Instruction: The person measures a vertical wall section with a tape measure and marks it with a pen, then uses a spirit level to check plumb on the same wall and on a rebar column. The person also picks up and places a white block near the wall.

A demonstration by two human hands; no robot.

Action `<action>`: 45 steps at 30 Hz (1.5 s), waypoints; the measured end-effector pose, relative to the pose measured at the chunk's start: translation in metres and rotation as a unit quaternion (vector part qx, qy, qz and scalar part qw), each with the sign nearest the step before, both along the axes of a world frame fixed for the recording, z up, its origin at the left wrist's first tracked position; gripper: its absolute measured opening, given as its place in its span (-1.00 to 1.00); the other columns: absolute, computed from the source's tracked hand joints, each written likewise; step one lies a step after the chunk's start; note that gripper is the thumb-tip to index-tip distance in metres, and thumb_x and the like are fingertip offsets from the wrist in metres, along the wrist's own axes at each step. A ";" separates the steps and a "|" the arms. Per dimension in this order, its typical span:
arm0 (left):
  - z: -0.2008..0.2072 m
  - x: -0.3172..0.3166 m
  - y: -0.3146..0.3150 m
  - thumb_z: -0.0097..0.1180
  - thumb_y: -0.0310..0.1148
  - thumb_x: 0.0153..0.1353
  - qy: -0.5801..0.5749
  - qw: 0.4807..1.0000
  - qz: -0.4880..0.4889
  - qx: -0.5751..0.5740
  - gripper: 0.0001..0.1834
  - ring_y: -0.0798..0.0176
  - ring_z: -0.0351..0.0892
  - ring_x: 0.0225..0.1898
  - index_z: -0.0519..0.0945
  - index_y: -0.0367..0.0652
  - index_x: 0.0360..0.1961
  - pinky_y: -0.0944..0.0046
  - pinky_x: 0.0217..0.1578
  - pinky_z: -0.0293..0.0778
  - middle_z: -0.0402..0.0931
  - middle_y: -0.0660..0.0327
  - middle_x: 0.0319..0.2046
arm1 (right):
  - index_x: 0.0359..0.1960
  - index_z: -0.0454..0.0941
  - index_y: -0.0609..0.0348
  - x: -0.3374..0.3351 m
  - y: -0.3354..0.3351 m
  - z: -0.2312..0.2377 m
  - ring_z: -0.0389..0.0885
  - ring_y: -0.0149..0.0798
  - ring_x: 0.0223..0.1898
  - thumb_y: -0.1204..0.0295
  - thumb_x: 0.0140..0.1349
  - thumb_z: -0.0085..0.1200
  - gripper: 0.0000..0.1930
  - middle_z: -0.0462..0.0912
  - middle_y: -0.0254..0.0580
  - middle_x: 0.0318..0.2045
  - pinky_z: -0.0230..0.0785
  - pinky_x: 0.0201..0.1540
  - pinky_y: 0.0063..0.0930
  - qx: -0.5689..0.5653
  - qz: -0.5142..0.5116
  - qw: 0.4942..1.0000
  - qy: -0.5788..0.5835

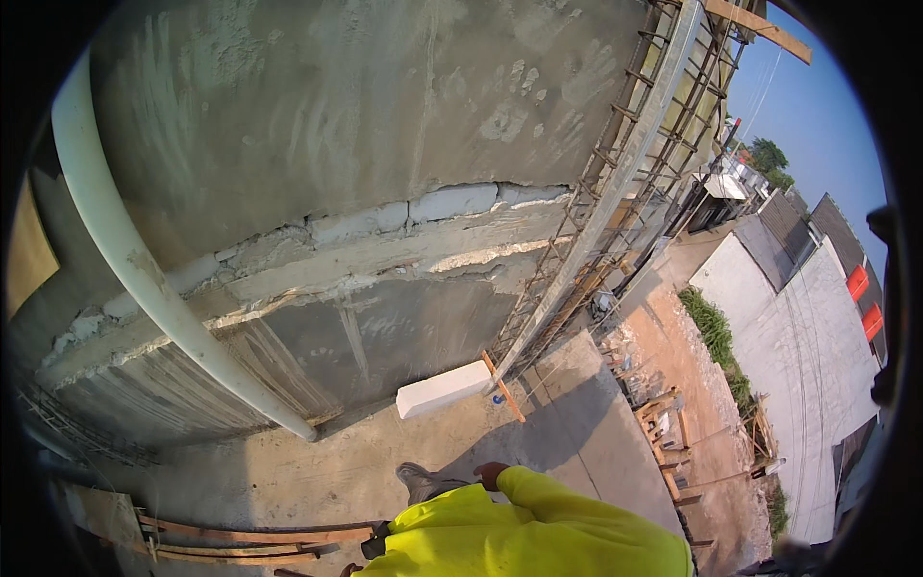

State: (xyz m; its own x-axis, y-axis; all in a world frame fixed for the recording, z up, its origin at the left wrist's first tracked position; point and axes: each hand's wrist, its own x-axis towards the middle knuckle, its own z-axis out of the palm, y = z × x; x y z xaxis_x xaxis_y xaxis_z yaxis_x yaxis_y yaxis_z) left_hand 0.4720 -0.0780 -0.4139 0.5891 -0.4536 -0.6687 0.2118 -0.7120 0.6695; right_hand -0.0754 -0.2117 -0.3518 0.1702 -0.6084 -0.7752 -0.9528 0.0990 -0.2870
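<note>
My right hand (490, 473) shows only as a small part past the cuff of my bright yellow sleeve (577, 524), low in the picture. It hangs over the concrete slab (385, 471), next to my grey shoe (423, 481). Nothing can be seen in the hand, and its fingers are too hidden to tell whether they are apart or closed. My left hand is not visible. The nearest loose thing is a white block (442, 389) lying on the slab at the foot of the wall.
A grey plastered wall (365, 125) with a rough band of exposed blocks fills the upper picture. A white pipe (135, 269) leans against it at left. A rebar column cage (615, 183) rises at right. Wooden strips (250, 539) lie at lower left. The slab edge drops to ground at right.
</note>
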 end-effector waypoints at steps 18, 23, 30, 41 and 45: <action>0.063 -0.003 0.048 0.14 -0.29 0.32 -0.004 0.999 -0.033 0.034 -0.64 0.15 0.71 -0.26 0.63 -0.26 0.07 0.20 -0.31 0.60 0.72 0.05 -0.20 | 0.28 0.47 0.23 0.073 -0.115 0.028 0.48 0.09 0.30 0.07 0.26 0.16 -0.36 0.53 0.11 0.27 0.29 0.37 -0.12 0.000 -0.038 0.993 -0.108; 0.063 -0.007 0.010 0.13 -0.28 0.33 -0.002 0.996 -0.086 0.034 -0.63 0.17 0.72 -0.24 0.62 -0.25 0.09 0.21 -0.32 0.59 0.72 0.06 -0.18 | 0.31 0.44 0.16 0.051 -0.112 0.031 0.48 0.07 0.30 0.00 0.26 0.13 -0.32 0.51 0.09 0.28 0.31 0.35 -0.13 0.048 -0.103 0.990 -0.078; 0.068 -0.001 -0.059 0.13 -0.25 0.35 -0.011 0.986 -0.161 0.029 -0.61 0.19 0.72 -0.22 0.61 -0.23 0.12 0.23 -0.33 0.58 0.72 0.08 -0.14 | 0.27 0.49 0.12 0.037 -0.099 -0.001 0.52 0.12 0.24 0.01 0.24 0.16 -0.36 0.58 0.09 0.20 0.38 0.28 -0.07 -0.003 -0.138 0.987 -0.088; 0.076 0.001 -0.143 0.12 -0.22 0.37 -0.016 0.968 -0.251 0.015 -0.58 0.21 0.72 -0.18 0.59 -0.20 0.16 0.25 -0.35 0.56 0.72 0.12 -0.09 | 0.22 0.52 0.19 0.029 -0.119 0.007 0.64 0.14 0.08 0.10 0.23 0.20 -0.41 0.69 0.15 0.01 0.44 0.19 -0.08 -0.035 -0.194 0.976 -0.089; 0.077 0.004 -0.157 0.15 -0.19 0.38 0.067 0.986 -0.156 0.000 -0.53 0.17 0.71 -0.11 0.54 -0.17 0.23 0.28 -0.38 0.54 0.67 0.06 0.02 | 0.24 0.52 0.18 0.027 -0.134 0.000 0.63 0.14 0.10 0.10 0.22 0.20 -0.40 0.68 0.15 0.03 0.44 0.19 -0.09 -0.030 -0.157 0.984 -0.081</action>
